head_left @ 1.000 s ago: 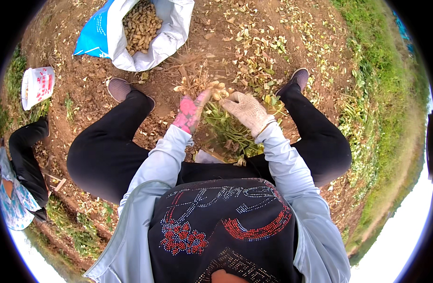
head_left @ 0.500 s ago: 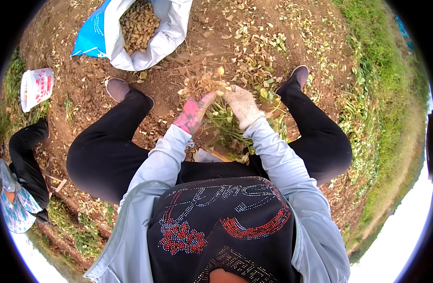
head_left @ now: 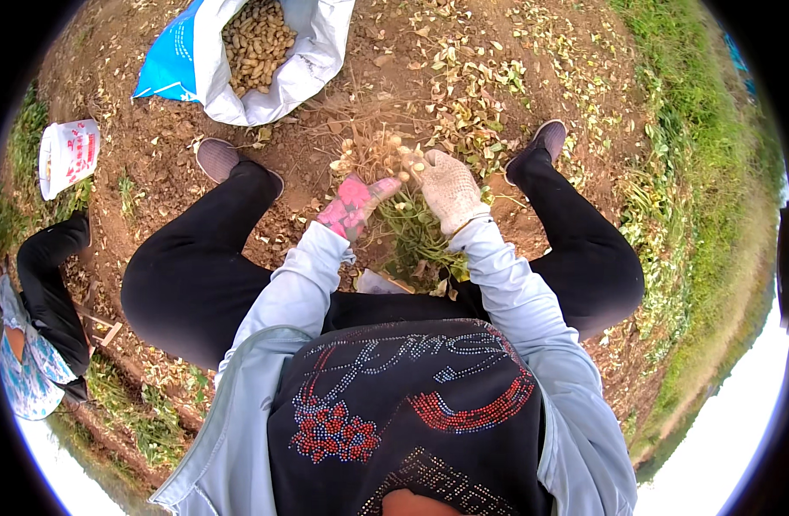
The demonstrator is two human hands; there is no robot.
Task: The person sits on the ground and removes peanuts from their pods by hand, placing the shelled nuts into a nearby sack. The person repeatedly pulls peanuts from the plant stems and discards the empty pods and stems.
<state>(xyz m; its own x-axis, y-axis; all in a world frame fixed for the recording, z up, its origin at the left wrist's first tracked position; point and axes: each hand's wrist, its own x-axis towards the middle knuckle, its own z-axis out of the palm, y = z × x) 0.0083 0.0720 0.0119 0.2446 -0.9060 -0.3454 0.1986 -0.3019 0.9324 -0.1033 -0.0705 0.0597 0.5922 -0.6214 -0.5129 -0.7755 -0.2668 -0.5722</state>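
Note:
My left hand [head_left: 356,205], in a pink floral glove, is closed around a peanut plant just below its roots. The plant's dry root end [head_left: 373,155], hung with pale pods, points away from me, while its green stems [head_left: 416,236] trail back between my forearms. Close by on the right, my right hand [head_left: 453,187] wears a cream knitted glove. Its fingers are curled together at the pods on the right edge of the root clump, and what lies inside them is mostly hidden.
An open white-and-blue sack [head_left: 313,73] of peanuts stands ahead to the left. Farther left are a white bucket [head_left: 70,157] with red print and another person [head_left: 42,331] seated low. Dry leaves [head_left: 476,103] litter the soil; green grass [head_left: 704,172] borders the right side.
My right hand has moved slightly right, away from my left thumb. More pods show between the hands, and my left hand keeps its hold on the plant.

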